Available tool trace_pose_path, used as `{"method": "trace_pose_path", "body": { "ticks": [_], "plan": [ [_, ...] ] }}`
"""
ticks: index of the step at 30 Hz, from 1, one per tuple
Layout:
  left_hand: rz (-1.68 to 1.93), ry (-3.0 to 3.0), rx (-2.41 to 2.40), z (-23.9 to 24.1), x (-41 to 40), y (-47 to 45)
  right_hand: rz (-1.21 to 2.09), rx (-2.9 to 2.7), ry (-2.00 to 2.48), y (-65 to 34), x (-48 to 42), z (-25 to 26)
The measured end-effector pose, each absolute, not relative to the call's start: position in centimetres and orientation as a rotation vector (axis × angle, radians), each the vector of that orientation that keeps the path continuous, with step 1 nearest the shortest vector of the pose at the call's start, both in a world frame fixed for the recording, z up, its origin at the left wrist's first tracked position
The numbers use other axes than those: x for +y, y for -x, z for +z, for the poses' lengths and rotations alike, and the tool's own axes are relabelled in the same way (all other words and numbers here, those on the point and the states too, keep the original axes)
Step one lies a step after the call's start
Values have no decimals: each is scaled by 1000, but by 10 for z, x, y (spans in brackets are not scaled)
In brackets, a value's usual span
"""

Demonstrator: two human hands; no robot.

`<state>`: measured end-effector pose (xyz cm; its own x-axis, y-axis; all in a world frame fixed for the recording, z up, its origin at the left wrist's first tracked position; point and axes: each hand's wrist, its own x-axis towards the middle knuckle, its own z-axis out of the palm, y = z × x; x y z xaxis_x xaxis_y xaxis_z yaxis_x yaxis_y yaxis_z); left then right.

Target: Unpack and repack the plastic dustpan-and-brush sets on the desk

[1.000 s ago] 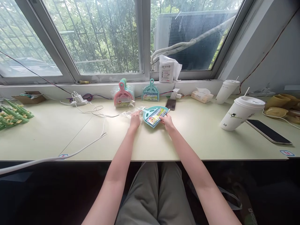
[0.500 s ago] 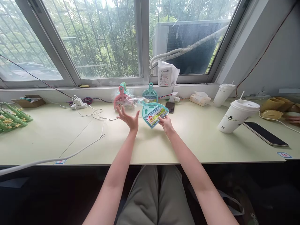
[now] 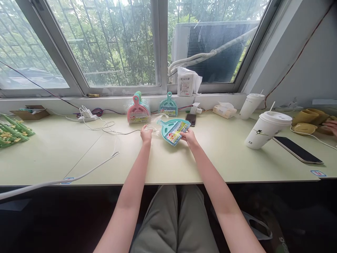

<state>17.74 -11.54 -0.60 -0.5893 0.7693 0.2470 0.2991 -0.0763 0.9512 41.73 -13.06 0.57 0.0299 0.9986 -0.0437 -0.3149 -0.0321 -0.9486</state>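
2 hands flank the teal dustpan set: right hand grips its wide end, handle pointing left-away toward left hand, closed on clear wrap over bench.

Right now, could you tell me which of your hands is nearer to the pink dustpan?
Left. The left hand lies just in front of the pink dustpan; the right hand holds the teal dustpan, farther right.

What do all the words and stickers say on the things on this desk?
None can be read.
Teal dustpan in the right hand: colourful label, too blurred.
Nearer cup: dark logo, too small.
White packet on the sill: printed label, too small.
Desk-edge stickers: too small.
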Motion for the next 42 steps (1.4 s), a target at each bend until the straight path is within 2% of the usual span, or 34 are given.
{"method": "trace_pose_path", "body": {
  "ticks": [6, 10, 13, 22, 26, 30, 34, 36, 39, 42],
  "plan": [
    [1487, -1446, 2296, 1, -121, -176, 1421, -1079, 1059, -421, -133, 9],
    [1071, -1898, 2030, -5, -120, -193, 1480, -1196, 1012, -412, -138, 9],
    [983, -2005, 1842, -8, -119, -202, 1487, -1252, 992, -407, -141, 8],
    [1516, -1693, 1260, 17, -136, -207, 1485, -1217, 912, -397, -142, 2],
    [1529, -1760, 1108, 29, -150, -225, 1503, -1084, 880, -380, -146, -7],
    [1727, -1888, 1331, 36, -162, -235, 1476, -965, 815, -375, -146, -10],
    [2141, -1276, 1691, 39, -158, -224, 1439, -866, 728, -381, -143, -6],
    [2049, -1043, 1527, 36, -151, -218, 1444, -856, 700, -382, -143, -4],
    [1638, -1018, 1073, 31, -144, -219, 1417, -863, 686, -380, -145, -4],
    [1417, -994, 841, 27, -144, -228, 1305, -792, 689, -374, -149, -5]
  ]
}}
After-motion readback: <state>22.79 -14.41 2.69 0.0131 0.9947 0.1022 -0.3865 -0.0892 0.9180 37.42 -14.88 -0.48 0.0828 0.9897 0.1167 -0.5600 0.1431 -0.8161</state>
